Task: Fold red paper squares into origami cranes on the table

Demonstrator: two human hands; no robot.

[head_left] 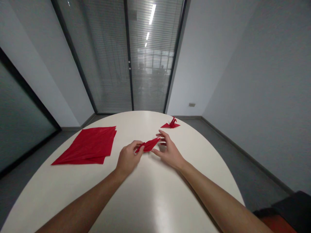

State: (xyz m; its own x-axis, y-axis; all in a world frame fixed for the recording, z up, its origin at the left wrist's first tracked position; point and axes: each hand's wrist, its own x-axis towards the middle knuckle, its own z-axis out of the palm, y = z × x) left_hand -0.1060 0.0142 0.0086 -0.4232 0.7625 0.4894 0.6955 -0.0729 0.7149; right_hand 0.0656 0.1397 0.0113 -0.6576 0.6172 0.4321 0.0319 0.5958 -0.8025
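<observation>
A folded piece of red paper (151,144), long and pointed toward the right, is held above the middle of the table. My left hand (130,155) pinches its left end between thumb and fingers. Close to the paper's right tip is my right hand (168,150), its fingers spread and thumb apart; whether the thumb touches the lower edge I cannot tell. Beyond my right hand, a finished red paper crane (172,124) with wings spread sits near the table's far edge. At the left lies a stack of red paper sheets (91,145), slightly fanned.
The round white table (136,200) curves away in front of me. Behind it stands a glass partition with blinds (109,64), beside a grey wall (267,81). A black and orange object (289,210), perhaps a chair, shows at the lower right.
</observation>
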